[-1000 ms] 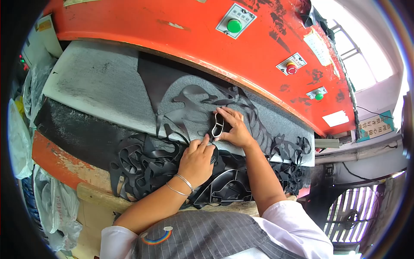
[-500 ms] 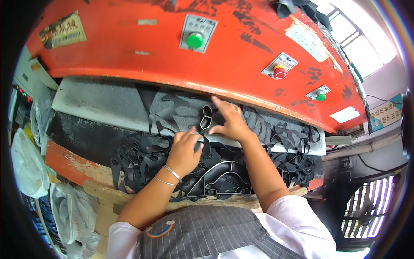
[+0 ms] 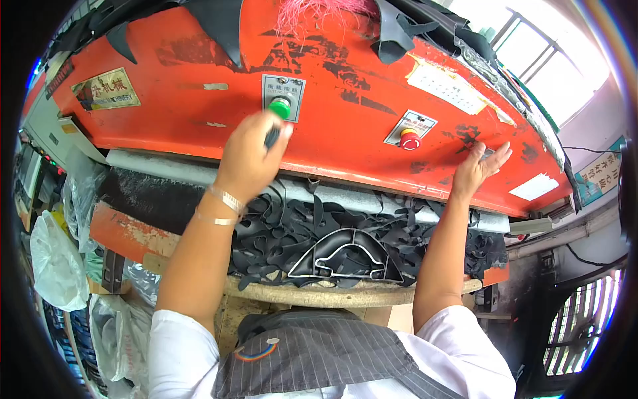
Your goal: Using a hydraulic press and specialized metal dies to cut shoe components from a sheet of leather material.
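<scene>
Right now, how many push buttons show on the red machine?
2: a green button by the left hand, and a red button farther right. The right hand may hide another.

Red machine front (image 3: 183, 130), left end: yellowish nameplate (image 3: 109, 91) bearing large dark Chinese characters over a line of Latin capitals. Centre: metal plate (image 3: 292, 87) around the green button (image 3: 280, 108), one row of Chinese characters with smaller lettering beneath. Further right: pale plate (image 3: 420, 124) behind the red button (image 3: 410, 139), print too small to read. Above it: torn white sheet (image 3: 444, 90), faint print, illegible. Right-hand wall: teal-and-beige sign (image 3: 593, 185), dark Chinese characters.
</scene>
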`<move>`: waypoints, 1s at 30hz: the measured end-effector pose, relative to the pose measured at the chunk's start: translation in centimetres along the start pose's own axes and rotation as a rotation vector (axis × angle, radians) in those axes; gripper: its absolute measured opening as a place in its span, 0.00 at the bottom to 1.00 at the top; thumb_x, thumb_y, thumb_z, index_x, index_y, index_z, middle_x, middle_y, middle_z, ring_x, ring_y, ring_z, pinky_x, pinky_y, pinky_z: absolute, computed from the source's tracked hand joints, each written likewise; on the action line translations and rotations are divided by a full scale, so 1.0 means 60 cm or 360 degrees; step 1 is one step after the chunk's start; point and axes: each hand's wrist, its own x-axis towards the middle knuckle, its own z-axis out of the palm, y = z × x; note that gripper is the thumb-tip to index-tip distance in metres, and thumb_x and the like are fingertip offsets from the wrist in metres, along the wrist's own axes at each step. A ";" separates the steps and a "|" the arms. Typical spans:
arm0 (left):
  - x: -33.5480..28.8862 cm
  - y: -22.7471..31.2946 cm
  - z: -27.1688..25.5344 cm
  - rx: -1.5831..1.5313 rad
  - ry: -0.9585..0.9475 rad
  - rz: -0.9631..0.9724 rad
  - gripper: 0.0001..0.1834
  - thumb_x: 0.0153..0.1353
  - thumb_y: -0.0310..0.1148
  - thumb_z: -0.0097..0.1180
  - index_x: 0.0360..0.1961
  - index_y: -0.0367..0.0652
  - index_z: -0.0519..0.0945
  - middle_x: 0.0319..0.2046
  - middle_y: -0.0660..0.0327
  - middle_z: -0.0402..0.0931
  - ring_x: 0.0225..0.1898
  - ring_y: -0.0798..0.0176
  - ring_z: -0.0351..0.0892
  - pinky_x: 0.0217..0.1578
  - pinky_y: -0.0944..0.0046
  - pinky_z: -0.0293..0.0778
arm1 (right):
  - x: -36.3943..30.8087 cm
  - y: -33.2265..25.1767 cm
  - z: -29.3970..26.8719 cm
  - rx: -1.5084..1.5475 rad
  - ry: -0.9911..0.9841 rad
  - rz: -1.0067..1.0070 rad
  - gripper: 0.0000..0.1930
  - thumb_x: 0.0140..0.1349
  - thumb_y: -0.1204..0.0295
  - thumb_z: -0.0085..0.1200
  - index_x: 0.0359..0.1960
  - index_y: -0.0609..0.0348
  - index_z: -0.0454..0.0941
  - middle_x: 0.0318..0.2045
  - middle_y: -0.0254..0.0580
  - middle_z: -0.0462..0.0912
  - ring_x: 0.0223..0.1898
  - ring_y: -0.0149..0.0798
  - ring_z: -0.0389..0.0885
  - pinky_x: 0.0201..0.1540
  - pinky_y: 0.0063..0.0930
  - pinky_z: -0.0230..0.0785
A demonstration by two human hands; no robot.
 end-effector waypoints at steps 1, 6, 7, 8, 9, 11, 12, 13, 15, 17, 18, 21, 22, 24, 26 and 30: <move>-0.033 0.003 -0.011 -0.0078 -0.0153 -0.0083 0.10 0.64 0.34 0.55 0.31 0.39 0.74 0.29 0.49 0.75 0.34 0.44 0.74 0.35 0.51 0.69 | -0.010 -0.001 -0.016 0.0176 -0.0018 -0.0038 0.36 0.71 0.52 0.43 0.71 0.60 0.49 0.72 0.59 0.44 0.74 0.53 0.40 0.72 0.53 0.33; -0.261 0.047 -0.069 0.0283 -0.0917 -0.0663 0.11 0.62 0.38 0.56 0.30 0.42 0.75 0.28 0.50 0.77 0.34 0.44 0.78 0.35 0.50 0.73 | -0.009 -0.021 -0.082 0.0232 -0.0090 0.0038 0.32 0.70 0.61 0.50 0.69 0.63 0.55 0.68 0.57 0.56 0.69 0.49 0.55 0.69 0.42 0.47; -0.312 0.048 -0.076 0.0335 -0.0901 -0.0679 0.11 0.62 0.39 0.57 0.31 0.42 0.75 0.27 0.50 0.77 0.33 0.44 0.78 0.35 0.48 0.73 | -0.015 -0.035 -0.082 0.0410 -0.0118 0.0136 0.30 0.69 0.63 0.51 0.67 0.63 0.57 0.66 0.54 0.59 0.65 0.46 0.60 0.66 0.41 0.52; -0.342 0.055 -0.080 0.0402 -0.0955 -0.0704 0.11 0.60 0.39 0.58 0.31 0.42 0.75 0.27 0.51 0.77 0.34 0.44 0.78 0.35 0.49 0.72 | -0.025 -0.048 -0.080 0.0583 -0.0144 0.0232 0.28 0.68 0.64 0.53 0.66 0.63 0.60 0.63 0.51 0.63 0.61 0.44 0.65 0.64 0.39 0.57; -0.362 0.057 -0.074 0.0434 -0.0846 -0.0633 0.11 0.60 0.38 0.58 0.30 0.42 0.75 0.26 0.51 0.77 0.33 0.45 0.77 0.34 0.49 0.72 | -0.039 -0.057 -0.068 0.0703 -0.0167 0.0218 0.25 0.67 0.67 0.54 0.63 0.62 0.65 0.59 0.45 0.68 0.55 0.39 0.69 0.58 0.35 0.63; -0.377 0.061 -0.063 0.0479 -0.0728 -0.0587 0.11 0.59 0.38 0.59 0.29 0.42 0.75 0.26 0.52 0.77 0.33 0.45 0.77 0.34 0.50 0.71 | -0.082 -0.131 -0.039 0.0769 -0.0348 0.0098 0.22 0.66 0.71 0.55 0.60 0.60 0.67 0.52 0.42 0.74 0.53 0.36 0.71 0.56 0.32 0.64; -0.368 0.063 -0.055 0.0575 -0.0654 -0.0535 0.10 0.58 0.37 0.59 0.28 0.42 0.73 0.25 0.54 0.75 0.32 0.47 0.76 0.34 0.51 0.71 | -0.103 -0.169 -0.020 0.1020 -0.0458 0.0212 0.21 0.64 0.72 0.56 0.59 0.60 0.68 0.49 0.41 0.75 0.50 0.35 0.73 0.55 0.31 0.65; -0.366 0.067 -0.046 0.0672 -0.0578 -0.0488 0.10 0.57 0.36 0.59 0.27 0.43 0.72 0.24 0.55 0.74 0.31 0.49 0.76 0.35 0.52 0.71 | -0.135 -0.192 0.000 0.1230 -0.0573 0.0263 0.20 0.63 0.74 0.57 0.57 0.60 0.70 0.47 0.41 0.76 0.47 0.34 0.75 0.53 0.31 0.67; -0.374 0.069 -0.038 0.0675 -0.0550 -0.0504 0.10 0.57 0.35 0.59 0.27 0.43 0.72 0.23 0.55 0.74 0.31 0.49 0.75 0.35 0.52 0.71 | -0.191 -0.239 0.014 0.1174 -0.0946 0.0372 0.18 0.62 0.73 0.59 0.53 0.61 0.72 0.38 0.40 0.80 0.39 0.33 0.79 0.45 0.30 0.72; -0.375 0.066 -0.037 0.0694 -0.0535 -0.0570 0.10 0.57 0.35 0.58 0.26 0.42 0.72 0.24 0.55 0.74 0.32 0.49 0.75 0.36 0.52 0.70 | -0.210 -0.285 0.017 0.0775 -0.1558 0.0487 0.20 0.63 0.65 0.59 0.53 0.62 0.72 0.37 0.49 0.83 0.35 0.37 0.81 0.41 0.31 0.73; -0.375 0.066 -0.038 0.0708 -0.0524 -0.0583 0.10 0.57 0.35 0.58 0.26 0.42 0.72 0.24 0.55 0.74 0.32 0.49 0.75 0.36 0.52 0.70 | -0.210 -0.301 0.023 0.0579 -0.1882 0.0500 0.25 0.62 0.56 0.58 0.52 0.64 0.72 0.39 0.54 0.84 0.38 0.46 0.84 0.43 0.37 0.74; -0.365 0.063 -0.029 0.0656 -0.0527 -0.0552 0.10 0.57 0.35 0.58 0.26 0.42 0.72 0.25 0.54 0.75 0.31 0.48 0.75 0.36 0.51 0.70 | -0.244 -0.259 0.079 0.0189 -0.2058 0.0163 0.32 0.60 0.48 0.57 0.53 0.66 0.70 0.42 0.61 0.82 0.46 0.55 0.82 0.48 0.44 0.73; -0.368 0.066 -0.032 0.0675 -0.0518 -0.0550 0.10 0.57 0.35 0.58 0.26 0.42 0.72 0.25 0.54 0.75 0.31 0.48 0.75 0.36 0.51 0.70 | -0.240 -0.276 0.078 -0.0047 -0.2130 0.0295 0.34 0.59 0.47 0.57 0.54 0.66 0.68 0.44 0.65 0.81 0.49 0.58 0.80 0.50 0.47 0.72; -0.372 0.070 -0.039 0.0612 -0.0626 -0.0564 0.11 0.57 0.35 0.59 0.25 0.42 0.72 0.23 0.55 0.75 0.30 0.48 0.75 0.35 0.52 0.71 | -0.247 -0.292 0.090 -0.0264 -0.2190 0.0427 0.36 0.58 0.45 0.57 0.54 0.67 0.66 0.46 0.68 0.79 0.52 0.61 0.78 0.53 0.49 0.70; -0.365 0.064 -0.047 0.0574 -0.0633 -0.0510 0.11 0.57 0.36 0.59 0.25 0.42 0.72 0.22 0.55 0.75 0.28 0.48 0.76 0.33 0.52 0.71 | -0.273 -0.279 0.119 -0.0246 -0.2096 0.0432 0.35 0.58 0.49 0.59 0.54 0.66 0.63 0.48 0.71 0.76 0.53 0.64 0.76 0.55 0.48 0.70; -0.366 0.026 -0.053 0.0362 -0.0660 -0.0610 0.11 0.59 0.37 0.60 0.28 0.42 0.76 0.22 0.55 0.77 0.26 0.50 0.78 0.29 0.55 0.73 | -0.299 -0.246 0.152 -0.0149 -0.2063 0.0321 0.29 0.57 0.56 0.58 0.51 0.65 0.64 0.47 0.67 0.77 0.50 0.63 0.78 0.53 0.52 0.70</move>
